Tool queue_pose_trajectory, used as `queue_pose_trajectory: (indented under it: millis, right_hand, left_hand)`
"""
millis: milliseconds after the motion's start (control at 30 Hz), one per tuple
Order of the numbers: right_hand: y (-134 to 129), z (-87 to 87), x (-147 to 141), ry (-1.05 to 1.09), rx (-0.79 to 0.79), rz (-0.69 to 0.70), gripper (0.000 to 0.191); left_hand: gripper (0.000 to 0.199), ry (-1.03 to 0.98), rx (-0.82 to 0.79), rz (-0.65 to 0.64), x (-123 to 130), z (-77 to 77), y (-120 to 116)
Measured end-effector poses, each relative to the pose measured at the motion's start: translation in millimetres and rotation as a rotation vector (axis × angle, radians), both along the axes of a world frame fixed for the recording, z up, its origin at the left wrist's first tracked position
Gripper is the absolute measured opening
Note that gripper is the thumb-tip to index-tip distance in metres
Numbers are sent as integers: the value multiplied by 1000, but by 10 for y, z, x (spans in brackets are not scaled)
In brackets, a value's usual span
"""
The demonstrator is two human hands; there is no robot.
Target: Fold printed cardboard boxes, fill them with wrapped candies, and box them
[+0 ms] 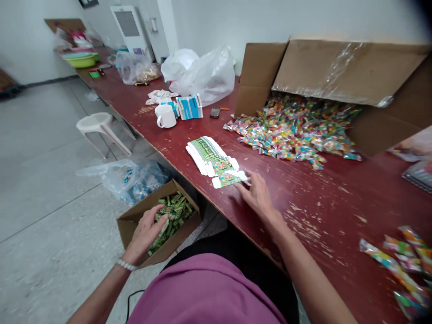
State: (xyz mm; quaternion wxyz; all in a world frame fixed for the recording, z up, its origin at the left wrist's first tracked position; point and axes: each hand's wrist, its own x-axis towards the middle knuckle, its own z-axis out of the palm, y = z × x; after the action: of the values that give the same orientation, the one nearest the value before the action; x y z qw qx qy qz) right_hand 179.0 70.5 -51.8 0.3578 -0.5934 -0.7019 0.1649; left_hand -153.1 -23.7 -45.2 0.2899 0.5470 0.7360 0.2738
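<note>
Over the near left side of an open cardboard box (126,227) is my left hand (146,231), its fingers apart. Small green packets (175,213) fill the box, and whether the hand touches one is unclear. My right hand (257,193) is at the right end of a flat printed carton (227,179) on the red table, with thumb and fingers at its white flap. Beyond that carton lies an overlapping row of the same green and white cartons (207,152).
A large cardboard box (340,67) spills wrapped candies (297,130) onto the red table (324,198). More candies lie at the lower right. A white mug (166,116), a phone (215,112) and plastic bags stand farther back. A white stool (96,121) is on the left.
</note>
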Motion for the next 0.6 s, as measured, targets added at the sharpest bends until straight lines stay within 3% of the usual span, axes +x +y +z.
queue_pose_trajectory:
  millis: [100,267,333,400,500,600]
  right_hand:
    - [299,-19,73,-200,-110,-146,57]
    - [343,-19,19,-286,-258,-236,62]
    - [317,-47,50,-185,-267,-261,56]
    - [292,-81,98,55,-261,-244,48]
    - [222,-83,161,422,-257,-129,37]
    - [71,41,191,559,-268,41,28]
  left_hand:
    - [42,153,171,-128,158,66,193]
    - [31,230,462,-330,904,236,595]
    - [31,243,503,-375,1081,240,710]
    - [32,245,515,-396,1154,223,784]
    - [34,226,533,-389,1138,248,820]
    - [40,105,506,-332,1071,396,793]
